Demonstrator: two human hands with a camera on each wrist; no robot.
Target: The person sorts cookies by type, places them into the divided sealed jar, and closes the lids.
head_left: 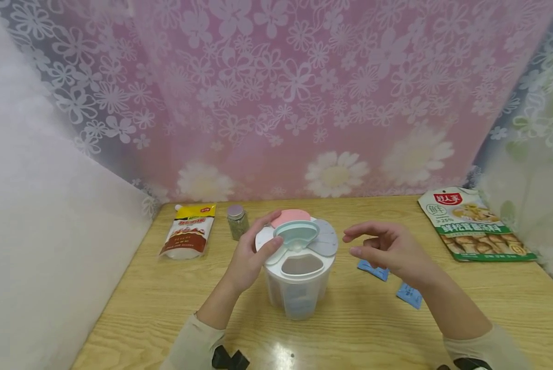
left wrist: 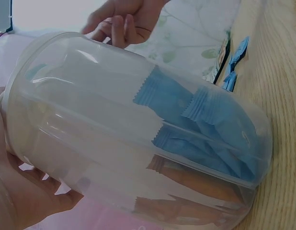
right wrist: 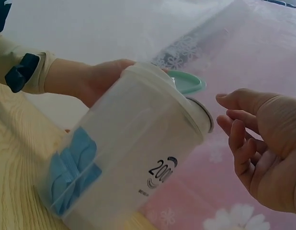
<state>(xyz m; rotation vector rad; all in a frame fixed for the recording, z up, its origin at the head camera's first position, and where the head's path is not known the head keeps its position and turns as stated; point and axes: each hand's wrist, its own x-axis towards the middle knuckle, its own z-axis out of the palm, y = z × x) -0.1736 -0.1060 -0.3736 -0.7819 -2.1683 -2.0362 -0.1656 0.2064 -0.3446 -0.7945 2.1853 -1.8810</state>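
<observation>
A translucent compartment canister [head_left: 299,300] stands upright on the table, its white lid fitted with pink, grey and mint green flaps. The mint flap [head_left: 297,231] is lifted, and an opening shows in front of it. My left hand [head_left: 248,259] grips the lid's left side, thumb on top. Blue sachets [left wrist: 210,115] lie at the bottom of one compartment, orange-brown sachets [left wrist: 196,184] in another. To the right of the canister and apart from it, my right hand [head_left: 392,252] hovers with loosely bent fingers, holding nothing. Below it lie a blue sachet [head_left: 373,270] and another blue sachet [head_left: 410,294].
At the back left are a yellow, white and brown pouch [head_left: 189,231] and a small jar [head_left: 237,222] with a purplish cap. A large green and white food bag [head_left: 477,226] lies at the right edge. Flowered curtain [head_left: 304,103] hangs behind the table.
</observation>
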